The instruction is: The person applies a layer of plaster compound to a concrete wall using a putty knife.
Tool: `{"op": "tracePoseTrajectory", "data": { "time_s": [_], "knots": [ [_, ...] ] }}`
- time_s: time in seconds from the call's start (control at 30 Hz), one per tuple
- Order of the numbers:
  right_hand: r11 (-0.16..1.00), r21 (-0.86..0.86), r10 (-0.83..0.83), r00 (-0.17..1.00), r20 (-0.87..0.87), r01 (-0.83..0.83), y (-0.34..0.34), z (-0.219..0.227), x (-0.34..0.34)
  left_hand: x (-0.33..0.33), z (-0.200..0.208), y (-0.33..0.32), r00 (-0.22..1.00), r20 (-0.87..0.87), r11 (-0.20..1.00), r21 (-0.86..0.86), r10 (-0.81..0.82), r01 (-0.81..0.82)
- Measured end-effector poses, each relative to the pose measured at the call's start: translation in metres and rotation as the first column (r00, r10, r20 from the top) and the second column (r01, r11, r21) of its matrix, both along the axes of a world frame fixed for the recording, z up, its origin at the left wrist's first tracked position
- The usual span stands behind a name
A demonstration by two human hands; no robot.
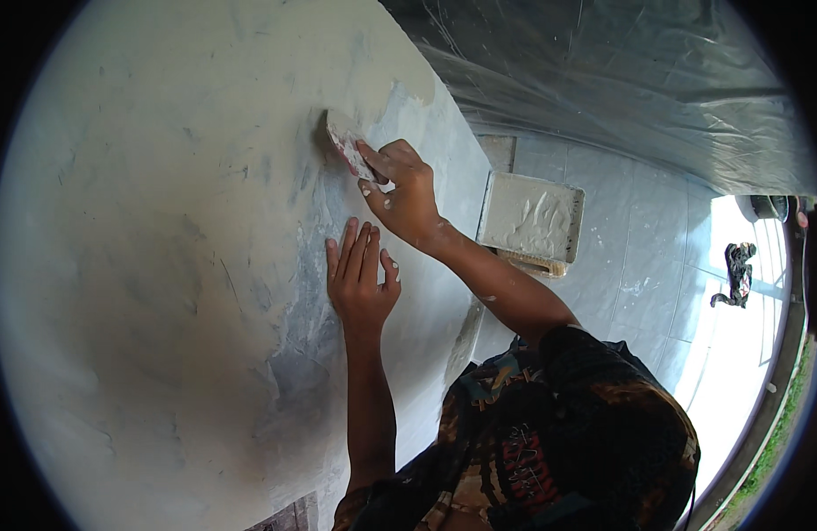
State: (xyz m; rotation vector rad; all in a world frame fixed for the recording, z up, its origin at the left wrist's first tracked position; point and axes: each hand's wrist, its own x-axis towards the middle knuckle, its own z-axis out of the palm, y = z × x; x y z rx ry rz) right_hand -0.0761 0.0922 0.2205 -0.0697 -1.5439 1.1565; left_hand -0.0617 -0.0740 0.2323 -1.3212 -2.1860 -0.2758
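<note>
A wall coated with pale, uneven plaster fills the left of the view, with a grey, thinner patch running down near my hands. My right hand is closed around a plaster scraper, whose white-smeared, reddish blade leans against the wall. White spots mark my right fingers and forearm. Just below it, my left hand lies against the wall with fingers stretched out, holding nothing; a white smear sits on one finger. The scraper's grip is mostly hidden by my right fingers.
To the right, a rectangular tray holds wet whitish plaster above the grey tiled floor. Plastic sheeting hangs at the upper right. A dark crumpled bundle lies on the bright floor, with a black container beyond.
</note>
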Motion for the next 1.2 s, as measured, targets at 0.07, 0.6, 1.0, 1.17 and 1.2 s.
{"op": "tracePoseTrajectory", "data": {
  "time_s": [0.07,0.6,1.0,1.17,1.2],
  "knots": [
    [0.993,-0.087,-0.077,0.996,0.034,0.080,0.019,0.009,0.001,0.001,-0.001,-0.001,1.000,-0.009,1.000,-0.005,-0.007,0.007],
    [1.000,-0.025,0.001,1.000,0.011,-0.001,0.000,0.010,0.008,0.003,-0.001,0.000,1.000,-0.003,1.000,-0.001,0.005,-0.005],
    [0.986,0.016,-0.169,0.971,0.168,0.168,0.033,0.001,-0.036,0.001,-0.004,0.005,1.000,-0.006,1.000,0.003,-0.006,0.006],
    [0.996,-0.086,-0.025,0.996,0.081,0.032,-0.006,-0.006,0.004,0.001,0.000,0.000,1.000,-0.008,1.000,-0.001,0.008,-0.008],
    [0.991,-0.111,-0.070,0.994,0.082,0.079,0.006,-0.001,0.004,0.002,0.000,0.001,1.000,-0.019,1.000,-0.007,0.002,-0.002]
  ]
}}
